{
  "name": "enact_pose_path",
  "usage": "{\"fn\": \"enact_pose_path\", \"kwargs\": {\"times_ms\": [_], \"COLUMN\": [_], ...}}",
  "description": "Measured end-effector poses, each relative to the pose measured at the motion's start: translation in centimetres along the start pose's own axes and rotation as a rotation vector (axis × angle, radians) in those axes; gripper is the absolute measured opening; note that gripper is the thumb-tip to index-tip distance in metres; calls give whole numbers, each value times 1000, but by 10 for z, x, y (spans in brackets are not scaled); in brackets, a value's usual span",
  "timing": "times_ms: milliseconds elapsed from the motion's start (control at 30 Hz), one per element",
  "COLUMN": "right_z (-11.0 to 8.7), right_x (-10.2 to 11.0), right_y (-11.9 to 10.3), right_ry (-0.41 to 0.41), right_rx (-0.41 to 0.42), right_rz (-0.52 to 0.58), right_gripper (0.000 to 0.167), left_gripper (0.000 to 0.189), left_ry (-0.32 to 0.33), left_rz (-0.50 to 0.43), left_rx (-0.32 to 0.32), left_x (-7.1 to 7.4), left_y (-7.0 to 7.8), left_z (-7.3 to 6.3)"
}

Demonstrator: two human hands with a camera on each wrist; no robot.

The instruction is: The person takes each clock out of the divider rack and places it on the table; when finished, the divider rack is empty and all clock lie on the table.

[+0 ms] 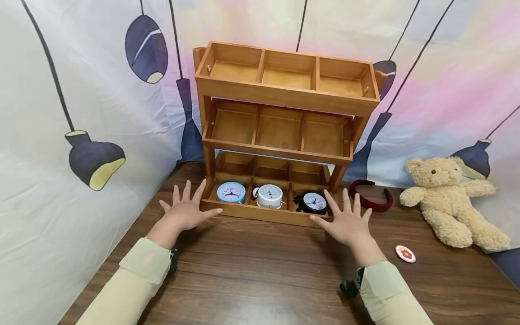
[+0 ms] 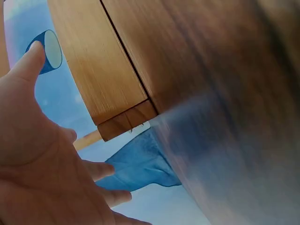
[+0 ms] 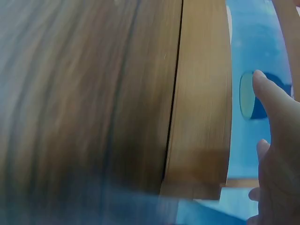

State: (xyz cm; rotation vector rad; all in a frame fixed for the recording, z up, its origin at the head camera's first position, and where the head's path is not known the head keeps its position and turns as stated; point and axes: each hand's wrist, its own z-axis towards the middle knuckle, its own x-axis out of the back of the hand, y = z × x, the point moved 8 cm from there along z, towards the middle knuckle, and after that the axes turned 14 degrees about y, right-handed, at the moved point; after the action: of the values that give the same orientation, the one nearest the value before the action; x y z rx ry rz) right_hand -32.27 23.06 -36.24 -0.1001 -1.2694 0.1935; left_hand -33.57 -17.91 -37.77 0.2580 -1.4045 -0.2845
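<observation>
A three-tier wooden shelf (image 1: 280, 149) stands at the back of the table, each tier split into three compartments. In its bottom tier sit a blue clock (image 1: 231, 192) at the left, a white clock (image 1: 270, 197) in the middle and a black clock (image 1: 314, 201) at the right. My left hand (image 1: 184, 212), fingers spread, is by the shelf's lower left corner. At the lower right corner my right hand (image 1: 347, 223) is spread likewise, nothing in it. Both wrist views show the front board (image 2: 101, 61) of the shelf beside straight fingers.
Right of the shelf lies a dark red headband (image 1: 371, 205). A beige teddy bear (image 1: 448, 198) leans against the cloth backdrop farther right. Nearer, a small oval piece with a red flower (image 1: 405, 253) lies on the brown wooden table (image 1: 260, 275).
</observation>
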Motion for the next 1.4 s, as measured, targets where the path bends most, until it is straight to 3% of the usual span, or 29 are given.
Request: {"fn": "enact_pose_path", "kwargs": {"times_ms": [233, 500, 700, 933, 1167, 1400], "right_z": [16, 38, 50, 66, 79, 85], "right_x": [-10, -25, -34, -44, -60, -70], "right_y": [-40, -108, -157, -203, -236, -252], "right_ry": [-10, -26, -48, -79, -119, -131], "right_rx": [47, 160, 229, 250, 252, 238], "right_rz": [24, 42, 134, 338, 327, 279], "right_gripper": [91, 87, 90, 106, 102, 100], "left_gripper": [116, 122, 127, 128, 126, 125], "left_ry": [-51, -81, -84, -104, -117, -105], "left_rz": [-26, -16, -4, 10, 54, 74], "left_rx": [12, 38, 70, 80, 83, 86], "left_x": [-8, -15, -21, -25, -26, -25], "left_y": [9, 18, 15, 13, 13, 11], "left_z": [13, 28, 35, 36, 33, 36]}}
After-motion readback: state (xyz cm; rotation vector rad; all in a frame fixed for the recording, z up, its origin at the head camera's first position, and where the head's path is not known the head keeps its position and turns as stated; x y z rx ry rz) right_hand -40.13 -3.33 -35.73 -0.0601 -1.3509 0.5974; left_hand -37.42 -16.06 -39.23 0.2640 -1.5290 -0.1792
